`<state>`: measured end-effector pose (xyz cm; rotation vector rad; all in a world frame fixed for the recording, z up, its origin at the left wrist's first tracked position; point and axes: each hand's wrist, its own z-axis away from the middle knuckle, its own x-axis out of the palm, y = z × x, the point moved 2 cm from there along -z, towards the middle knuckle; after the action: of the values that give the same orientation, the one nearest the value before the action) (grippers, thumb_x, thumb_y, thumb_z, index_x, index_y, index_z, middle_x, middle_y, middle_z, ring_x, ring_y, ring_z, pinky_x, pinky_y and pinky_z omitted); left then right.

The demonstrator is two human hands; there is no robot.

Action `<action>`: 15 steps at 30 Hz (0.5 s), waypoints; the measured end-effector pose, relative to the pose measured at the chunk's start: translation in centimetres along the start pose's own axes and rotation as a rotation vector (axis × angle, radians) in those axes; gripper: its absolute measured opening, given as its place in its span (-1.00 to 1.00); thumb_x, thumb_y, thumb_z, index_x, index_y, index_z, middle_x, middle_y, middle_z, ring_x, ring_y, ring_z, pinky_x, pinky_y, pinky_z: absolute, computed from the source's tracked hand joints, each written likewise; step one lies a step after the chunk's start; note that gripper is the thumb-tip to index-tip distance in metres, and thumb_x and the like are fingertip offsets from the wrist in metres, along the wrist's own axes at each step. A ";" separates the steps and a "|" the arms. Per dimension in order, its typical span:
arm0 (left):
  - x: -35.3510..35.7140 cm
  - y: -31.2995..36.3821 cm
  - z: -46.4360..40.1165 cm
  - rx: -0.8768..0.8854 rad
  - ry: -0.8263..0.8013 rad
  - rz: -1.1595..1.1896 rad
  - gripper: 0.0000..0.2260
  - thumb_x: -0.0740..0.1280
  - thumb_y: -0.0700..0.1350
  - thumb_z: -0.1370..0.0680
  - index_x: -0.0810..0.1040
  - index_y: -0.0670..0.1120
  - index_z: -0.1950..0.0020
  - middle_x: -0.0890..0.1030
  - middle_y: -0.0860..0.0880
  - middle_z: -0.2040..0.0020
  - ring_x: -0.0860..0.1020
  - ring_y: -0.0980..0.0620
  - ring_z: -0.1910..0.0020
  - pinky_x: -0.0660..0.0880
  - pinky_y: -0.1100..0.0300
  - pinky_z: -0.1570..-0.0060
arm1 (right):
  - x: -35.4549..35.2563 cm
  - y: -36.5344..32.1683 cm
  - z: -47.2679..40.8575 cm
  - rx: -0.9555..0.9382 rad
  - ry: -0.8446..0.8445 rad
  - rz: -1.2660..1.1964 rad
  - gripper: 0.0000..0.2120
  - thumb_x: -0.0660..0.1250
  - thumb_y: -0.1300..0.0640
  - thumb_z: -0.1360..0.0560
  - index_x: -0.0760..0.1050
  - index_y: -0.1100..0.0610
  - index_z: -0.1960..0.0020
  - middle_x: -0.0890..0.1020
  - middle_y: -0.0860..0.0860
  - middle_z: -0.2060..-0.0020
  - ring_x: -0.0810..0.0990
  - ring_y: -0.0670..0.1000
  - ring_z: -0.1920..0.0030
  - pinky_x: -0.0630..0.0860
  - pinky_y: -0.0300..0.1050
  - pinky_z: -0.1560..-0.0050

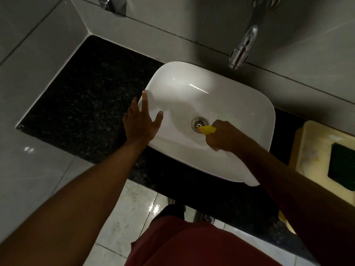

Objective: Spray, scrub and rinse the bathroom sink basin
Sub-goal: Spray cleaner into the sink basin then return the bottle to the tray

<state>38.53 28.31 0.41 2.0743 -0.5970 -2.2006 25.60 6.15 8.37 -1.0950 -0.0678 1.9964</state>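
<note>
The right hand (223,136) was closed around a yellow spray nozzle (207,129), fingers wrapped tight; only the yellow head with an orange-ish tip showed, the bottle body was hidden under the hand. The nozzle tip pointed at the drain (199,123), just beside it, low over the basin floor. Whether a finger was on the trigger could not be told. The left hand (142,121) was open and flat, fingers spread, holding nothing, palm resting on the left rim of the sink basin (240,104) with the thumb reaching over the inner wall, looked like bracing. The basin was white, sat on a dark speckled countertop (86,93), and looked mostly dry and clean with one glare streak; no foam or visible spray film, though the light was dim. The chrome tap (244,45) hung over the back right of the basin, no water running. To the right, on the counter, was a pale yellow tub (311,160) with a green scrub pad (342,167) lying on it, untouched. Judged step: spraying, early in the task, scrub and rinse not yet done. Next move likely called for squeezing the trigger and sweeping the nozzle over the walls and rim, then setting the bottle down and reaching right for the pad.
</note>
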 end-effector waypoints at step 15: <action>0.0 0.1 0.1 0.008 -0.002 0.007 -0.22 0.21 0.31 -0.54 -0.01 0.03 -0.63 0.26 -0.29 -0.51 0.35 -0.33 -0.40 0.31 -0.28 -0.32 | -7.2 3.9 -3.0 0.241 0.246 0.131 -0.82 0.25 0.08 -0.31 0.44 0.20 0.19 0.58 0.12 0.29 0.59 0.01 0.61 0.36 -0.22 0.53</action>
<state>38.41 28.24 0.48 2.0712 -0.6134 -2.2006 27.20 -2.37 9.76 -1.2016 0.3727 1.9082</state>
